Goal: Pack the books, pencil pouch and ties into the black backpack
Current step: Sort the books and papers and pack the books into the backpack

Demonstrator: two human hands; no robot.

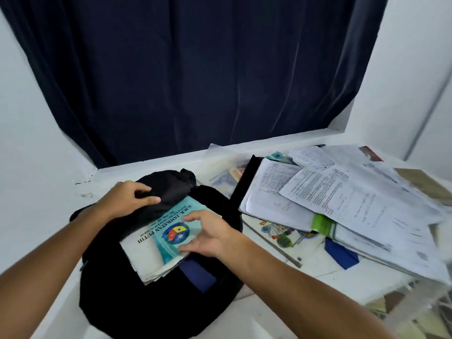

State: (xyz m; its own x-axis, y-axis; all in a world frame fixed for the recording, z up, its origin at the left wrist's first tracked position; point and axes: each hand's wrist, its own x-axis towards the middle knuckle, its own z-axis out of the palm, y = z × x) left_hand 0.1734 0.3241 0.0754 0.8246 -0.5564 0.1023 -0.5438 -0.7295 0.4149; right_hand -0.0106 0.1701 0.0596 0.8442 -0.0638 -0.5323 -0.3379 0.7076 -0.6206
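Head view shows you midway through loading the books (168, 238) into the black backpack (137, 302) at lower centre of the frame. Your left hand (124, 200) grips the bag's upper flap, holding the opening apart. Your right hand (210, 237) rests on the teal cover, fingers spread and nearly straight, thumb at the lower edge. The stack appears partly inserted. Next, likely push it fully inside, keeping the flap lifted clear.
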